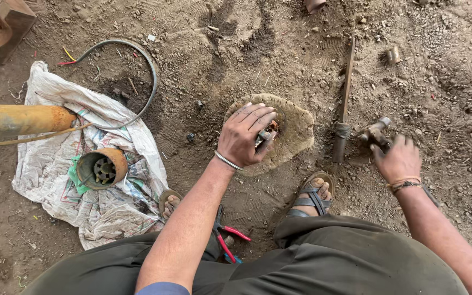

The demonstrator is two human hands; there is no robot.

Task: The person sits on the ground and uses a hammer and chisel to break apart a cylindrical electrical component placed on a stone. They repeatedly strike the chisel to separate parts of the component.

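Note:
My left hand (244, 136) rests on a round, worn wooden block (296, 131) set in the dirt. Its fingers are closed on a small metal part (263, 136) held against the top of the block; most of the part is hidden under the fingers. My right hand (397, 161) is off to the right of the block, low over the ground, gripping the handle of a hammer. The metal hammer head (375, 130) points up and left, toward a long rusty rod (345, 104) that lies between the block and the hammer.
A white sack (50, 180) on the left carries a rusty open cylinder (102, 168) and the end of a yellow pipe (17, 121). A black cable (146, 71) loops above the sack. Red-handled pliers (230, 240) lie between my sandalled feet (312, 196). The ground is loose dirt with stones.

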